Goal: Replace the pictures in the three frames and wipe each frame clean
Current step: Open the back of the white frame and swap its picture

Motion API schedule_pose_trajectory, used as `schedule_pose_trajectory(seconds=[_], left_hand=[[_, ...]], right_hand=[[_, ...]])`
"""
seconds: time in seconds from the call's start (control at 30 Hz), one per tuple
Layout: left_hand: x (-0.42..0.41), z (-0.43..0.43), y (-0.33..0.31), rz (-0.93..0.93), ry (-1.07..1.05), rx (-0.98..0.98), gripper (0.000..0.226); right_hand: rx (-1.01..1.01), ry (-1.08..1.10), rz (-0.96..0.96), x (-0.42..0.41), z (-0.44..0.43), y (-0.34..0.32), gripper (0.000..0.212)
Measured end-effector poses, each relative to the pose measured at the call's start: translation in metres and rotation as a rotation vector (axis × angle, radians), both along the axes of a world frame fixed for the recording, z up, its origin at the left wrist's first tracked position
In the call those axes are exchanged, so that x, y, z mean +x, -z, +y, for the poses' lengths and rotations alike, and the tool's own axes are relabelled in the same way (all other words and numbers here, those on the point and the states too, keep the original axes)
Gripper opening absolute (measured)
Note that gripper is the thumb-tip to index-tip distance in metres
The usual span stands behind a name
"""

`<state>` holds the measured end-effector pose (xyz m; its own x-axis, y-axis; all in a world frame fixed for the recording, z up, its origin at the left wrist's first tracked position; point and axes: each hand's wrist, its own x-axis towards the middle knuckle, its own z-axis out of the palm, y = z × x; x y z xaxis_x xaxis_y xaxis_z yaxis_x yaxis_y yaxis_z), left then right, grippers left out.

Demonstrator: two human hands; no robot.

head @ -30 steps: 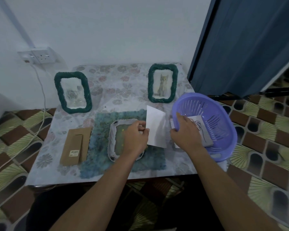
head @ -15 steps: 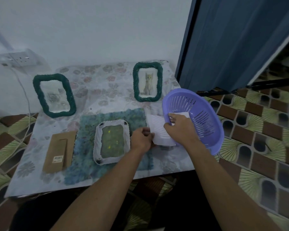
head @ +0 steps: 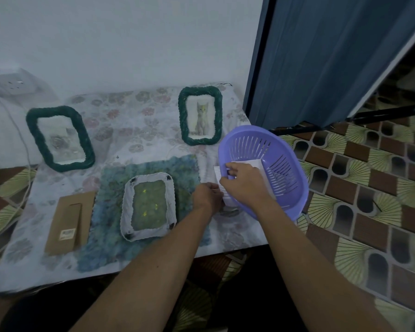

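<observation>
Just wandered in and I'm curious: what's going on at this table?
A person is working bare-handed. The left hand and right hand both hold a white sheet at the near rim of the purple basket at the table's right edge. An opened frame lies flat on the blue-green mat, with its cardboard backing to the left. Two green rope frames stand at the back: the left frame and the cat frame.

A home room, shown by a flowered tablecloth [head: 134, 121], patterned floor tiles [head: 369, 212], a blue curtain [head: 333, 56] and a wall socket [head: 12, 83].
</observation>
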<state>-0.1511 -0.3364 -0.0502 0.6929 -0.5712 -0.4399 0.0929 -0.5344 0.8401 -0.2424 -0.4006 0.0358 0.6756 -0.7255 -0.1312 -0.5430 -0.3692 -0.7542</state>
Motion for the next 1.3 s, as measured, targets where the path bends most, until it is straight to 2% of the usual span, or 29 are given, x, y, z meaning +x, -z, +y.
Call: schedule_pose_trajectory(seconds=[0.27, 0.4, 0.5, 0.63, 0.8, 1.03, 1.3], left_hand=[[0.003, 0.004, 0.007, 0.034, -0.065, 0.002, 0.017], [0.015, 0.004, 0.024, 0.041, -0.167, -0.001, 0.013], [0.011, 0.012, -0.006, 0.045, -0.203, -0.057, 0.010], [0.008, 0.019, -0.030, 0.111, -0.234, -0.187, 0.020], [0.002, 0.026, -0.040, 0.121, -0.157, -0.218, 0.028], [-0.004, 0.031, -0.039, 0.099, -0.095, -0.246, 0.016], [-0.005, 0.032, -0.041, 0.090, -0.090, -0.273, 0.017]], right_hand=[[0.003, -0.030, 0.026, 0.002, 0.000, 0.008, 0.050], [0.009, -0.058, 0.048, 0.001, -0.001, 0.013, 0.049], [0.049, -0.075, 0.049, 0.000, -0.004, 0.015, 0.041], [0.071, 0.003, 0.052, 0.000, -0.015, 0.021, 0.029], [-0.095, 0.049, 0.277, 0.000, -0.030, 0.028, 0.031], [-0.215, -0.027, 0.580, 0.002, -0.032, 0.050, 0.034], [-0.214, -0.019, 0.578, 0.003, -0.035, 0.052, 0.021]])
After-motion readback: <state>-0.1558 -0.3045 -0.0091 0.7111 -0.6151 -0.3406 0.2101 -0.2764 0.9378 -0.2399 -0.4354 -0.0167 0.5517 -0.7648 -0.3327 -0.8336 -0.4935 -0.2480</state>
